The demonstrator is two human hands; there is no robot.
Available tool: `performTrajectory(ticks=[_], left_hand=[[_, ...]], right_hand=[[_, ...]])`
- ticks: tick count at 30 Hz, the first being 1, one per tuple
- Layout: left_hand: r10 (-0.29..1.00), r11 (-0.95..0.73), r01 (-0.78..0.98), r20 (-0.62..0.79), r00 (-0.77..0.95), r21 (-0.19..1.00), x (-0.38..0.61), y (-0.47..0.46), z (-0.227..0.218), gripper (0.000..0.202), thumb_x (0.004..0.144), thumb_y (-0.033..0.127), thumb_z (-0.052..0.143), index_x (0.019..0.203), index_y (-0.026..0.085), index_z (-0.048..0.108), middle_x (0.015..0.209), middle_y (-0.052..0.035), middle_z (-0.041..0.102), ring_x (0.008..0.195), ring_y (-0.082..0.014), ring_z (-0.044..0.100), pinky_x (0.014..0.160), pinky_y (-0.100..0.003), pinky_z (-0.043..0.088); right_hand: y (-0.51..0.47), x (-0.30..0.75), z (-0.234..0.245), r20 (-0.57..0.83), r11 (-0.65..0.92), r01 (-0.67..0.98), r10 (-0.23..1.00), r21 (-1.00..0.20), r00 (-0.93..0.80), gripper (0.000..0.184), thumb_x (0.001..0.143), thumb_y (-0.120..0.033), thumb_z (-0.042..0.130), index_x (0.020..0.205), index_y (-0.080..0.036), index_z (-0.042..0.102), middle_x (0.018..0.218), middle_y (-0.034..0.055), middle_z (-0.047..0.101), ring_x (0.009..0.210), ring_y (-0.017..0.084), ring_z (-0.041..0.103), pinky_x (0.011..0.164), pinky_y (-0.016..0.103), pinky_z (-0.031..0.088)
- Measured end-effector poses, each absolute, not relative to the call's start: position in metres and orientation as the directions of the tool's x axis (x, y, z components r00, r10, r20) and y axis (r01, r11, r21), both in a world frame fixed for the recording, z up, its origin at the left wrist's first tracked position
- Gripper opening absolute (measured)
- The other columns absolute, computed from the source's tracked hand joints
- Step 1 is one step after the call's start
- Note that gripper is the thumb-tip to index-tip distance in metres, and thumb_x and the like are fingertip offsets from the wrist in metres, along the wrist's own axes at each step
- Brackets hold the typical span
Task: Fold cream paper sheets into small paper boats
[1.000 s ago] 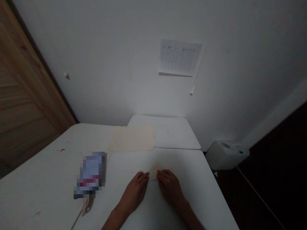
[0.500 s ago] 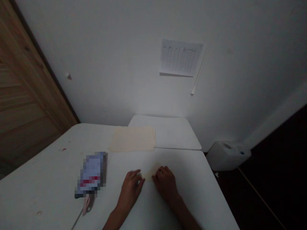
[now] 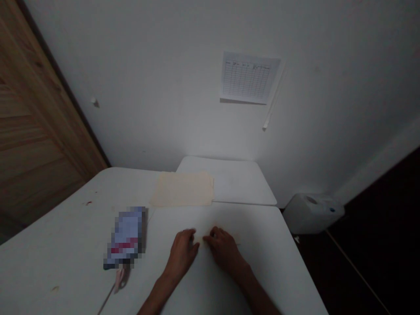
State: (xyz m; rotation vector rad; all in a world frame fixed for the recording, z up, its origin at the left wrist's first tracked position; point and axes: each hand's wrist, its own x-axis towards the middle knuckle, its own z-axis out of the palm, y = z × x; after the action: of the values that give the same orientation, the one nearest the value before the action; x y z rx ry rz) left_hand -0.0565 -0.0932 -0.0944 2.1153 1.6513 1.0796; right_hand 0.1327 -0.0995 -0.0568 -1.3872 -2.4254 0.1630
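L hand point(image 3: 181, 256) & R hand point(image 3: 225, 251) half-curled on table point(image 3: 262, 249), either side of pale sheet point(image 3: 204, 239), grip unclear. Pkt point(image 3: 126, 236) left of hands, label pixelated; wall chart point(image 3: 250, 78) ahead, print unreadable.

A head-worn camera looks forward and down across the table point(image 3: 59, 245).

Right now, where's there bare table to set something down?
Bare white tabletop lies right of your right hand and left of the blurred packet. It's crowded between that packet and your left hand. The cream paper sheets cover the far middle.
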Motion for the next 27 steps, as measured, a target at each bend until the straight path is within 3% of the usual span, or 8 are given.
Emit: performTrajectory(ticks=[3, 12, 16, 22, 27], left_hand=[[0.928, -0.285, 0.743, 0.368, 0.056, 0.606, -0.055, -0.095, -0.092, 0.034, 0.072, 0.018, 0.062, 0.106, 0.014, 0.062, 0.082, -0.0054, 0.066, 0.081, -0.0226, 0.063, 0.078, -0.040, 0.052], [0.900, -0.366, 0.724, 0.419, 0.117, 0.585, -0.048, -0.099, -0.079, 0.012, 0.073, 0.015, 0.054, 0.082, 0.019, 0.062, 0.086, -0.0060, 0.063, 0.086, -0.0238, 0.061, 0.080, -0.041, 0.050], [0.889, -0.404, 0.680, 0.439, 0.132, 0.612, -0.047, -0.101, -0.081, 0.015, 0.075, 0.014, 0.051, 0.085, 0.020, 0.060, 0.089, -0.0062, 0.064, 0.087, -0.0232, 0.062, 0.080, -0.041, 0.052], [0.894, -0.378, 0.656, 0.443, 0.074, 0.654, -0.047, -0.104, -0.094, 0.028, 0.084, 0.023, 0.049, 0.110, 0.018, 0.058, 0.101, -0.0085, 0.068, 0.087, -0.0219, 0.067, 0.079, -0.039, 0.056], [0.859, -0.462, 0.658, 0.485, 0.164, 0.595, -0.046, -0.110, -0.084, 0.018, 0.090, 0.023, 0.045, 0.094, 0.021, 0.062, 0.088, -0.0055, 0.068, 0.079, -0.0197, 0.066, 0.073, -0.034, 0.057]], right_hand=[[-0.100, 0.133, -0.058, 0.231, 0.512, 0.817, 0.857, -0.266, -0.462, 0.032, 0.090, -0.012, 0.052, 0.114, -0.029, 0.064, 0.100, 0.0027, 0.060, 0.090, 0.016, 0.056, 0.080, 0.025, 0.044], [-0.103, 0.131, -0.056, 0.232, 0.501, 0.823, 0.863, -0.268, -0.450, 0.033, 0.089, -0.011, 0.051, 0.113, -0.029, 0.064, 0.099, 0.0032, 0.059, 0.091, 0.016, 0.055, 0.080, 0.026, 0.044], [-0.104, 0.131, -0.054, 0.239, 0.501, 0.820, 0.862, -0.277, -0.446, 0.032, 0.091, -0.012, 0.050, 0.114, -0.030, 0.063, 0.099, 0.0031, 0.059, 0.091, 0.016, 0.055, 0.081, 0.026, 0.044], [-0.103, 0.131, -0.058, 0.245, 0.497, 0.818, 0.864, -0.288, -0.439, 0.031, 0.091, -0.012, 0.050, 0.113, -0.029, 0.064, 0.100, 0.0033, 0.060, 0.092, 0.016, 0.055, 0.082, 0.026, 0.044], [-0.103, 0.131, -0.057, 0.250, 0.505, 0.810, 0.860, -0.297, -0.444, 0.034, 0.092, -0.012, 0.049, 0.116, -0.030, 0.063, 0.099, 0.0033, 0.059, 0.091, 0.016, 0.055, 0.082, 0.026, 0.045]])
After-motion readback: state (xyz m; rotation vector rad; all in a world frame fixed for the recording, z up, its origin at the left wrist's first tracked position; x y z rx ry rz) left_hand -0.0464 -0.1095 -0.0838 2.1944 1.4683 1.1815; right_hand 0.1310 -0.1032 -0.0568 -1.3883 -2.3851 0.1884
